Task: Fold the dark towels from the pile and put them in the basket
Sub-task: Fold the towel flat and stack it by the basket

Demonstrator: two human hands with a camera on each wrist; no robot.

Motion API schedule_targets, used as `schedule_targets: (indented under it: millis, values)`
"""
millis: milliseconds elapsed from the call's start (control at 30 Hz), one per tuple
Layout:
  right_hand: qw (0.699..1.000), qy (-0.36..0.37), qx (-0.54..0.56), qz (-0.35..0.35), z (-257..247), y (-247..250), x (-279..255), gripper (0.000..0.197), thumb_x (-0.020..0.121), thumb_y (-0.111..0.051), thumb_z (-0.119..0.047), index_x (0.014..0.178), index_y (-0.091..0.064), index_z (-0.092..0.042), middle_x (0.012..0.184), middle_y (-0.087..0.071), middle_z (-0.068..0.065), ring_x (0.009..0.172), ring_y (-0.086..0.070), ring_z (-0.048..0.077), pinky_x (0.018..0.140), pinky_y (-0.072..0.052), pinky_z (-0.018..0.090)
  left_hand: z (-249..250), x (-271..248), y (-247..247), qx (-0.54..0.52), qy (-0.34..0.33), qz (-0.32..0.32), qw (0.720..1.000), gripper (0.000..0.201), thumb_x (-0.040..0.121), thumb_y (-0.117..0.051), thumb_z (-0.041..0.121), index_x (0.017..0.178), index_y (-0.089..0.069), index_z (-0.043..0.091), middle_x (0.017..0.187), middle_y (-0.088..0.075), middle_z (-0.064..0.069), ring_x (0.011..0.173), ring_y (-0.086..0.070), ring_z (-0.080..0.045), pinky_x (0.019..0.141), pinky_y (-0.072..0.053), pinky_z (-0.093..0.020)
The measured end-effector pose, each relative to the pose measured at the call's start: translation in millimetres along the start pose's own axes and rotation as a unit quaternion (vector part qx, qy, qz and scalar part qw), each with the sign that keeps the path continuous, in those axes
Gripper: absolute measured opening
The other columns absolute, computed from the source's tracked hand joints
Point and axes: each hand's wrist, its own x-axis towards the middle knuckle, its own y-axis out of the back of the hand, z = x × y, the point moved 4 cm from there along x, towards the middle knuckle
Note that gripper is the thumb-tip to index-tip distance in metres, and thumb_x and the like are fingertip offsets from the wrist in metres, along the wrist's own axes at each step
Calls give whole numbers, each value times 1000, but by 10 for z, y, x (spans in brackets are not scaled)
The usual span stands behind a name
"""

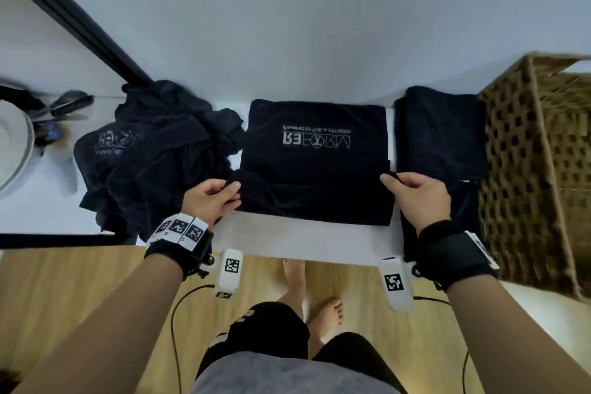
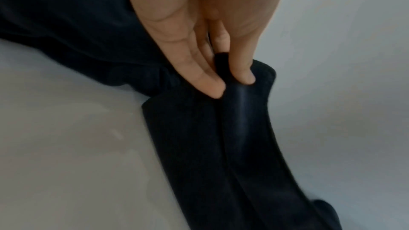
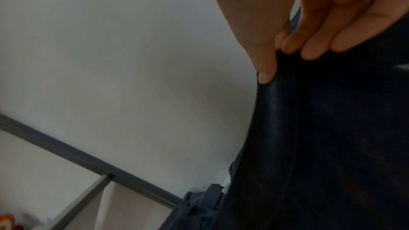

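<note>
A dark towel (image 1: 315, 157) with pale lettering lies spread in the middle of the white table (image 1: 297, 240). My left hand (image 1: 212, 198) pinches its near left corner, and my right hand (image 1: 412, 193) pinches its near right corner; the near edge is lifted and folded over. In the left wrist view my thumb and fingers (image 2: 210, 83) clamp a fold of the dark towel (image 2: 232, 146). In the right wrist view my fingertips (image 3: 309, 50) grip the towel's edge (image 3: 321, 137). The pile of crumpled dark towels (image 1: 153, 153) sits to the left. The wicker basket (image 1: 537, 169) stands at the right.
A folded dark towel (image 1: 443, 131) lies between the spread towel and the basket, with another dark cloth (image 1: 463, 211) hanging over the table edge below it. A fan (image 1: 19, 144) stands at far left. A wall rises right behind the table.
</note>
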Motion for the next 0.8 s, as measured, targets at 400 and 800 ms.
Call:
schedule_targets:
  millis: [400,800]
  values:
    - [965,143,-208,76,-859,-375,1139,23,96,-57,-26,105,-72,-11,100,-72,14,96,-65,30,80,-41,23,882,1230,-786,207,-131,-6,969,14,90,-63,16,100,-63,7,97,-68,-14,87,-61,-20,85,-51,-35]
    - [949,65,-307,10,-795,-972,1814,26,95,-50,-12,111,-66,1,125,-55,23,111,-53,36,86,-38,29,898,1824,-1095,411,-136,10,901,22,86,-66,30,88,-73,8,90,-73,-8,77,-61,-20,66,-34,-17]
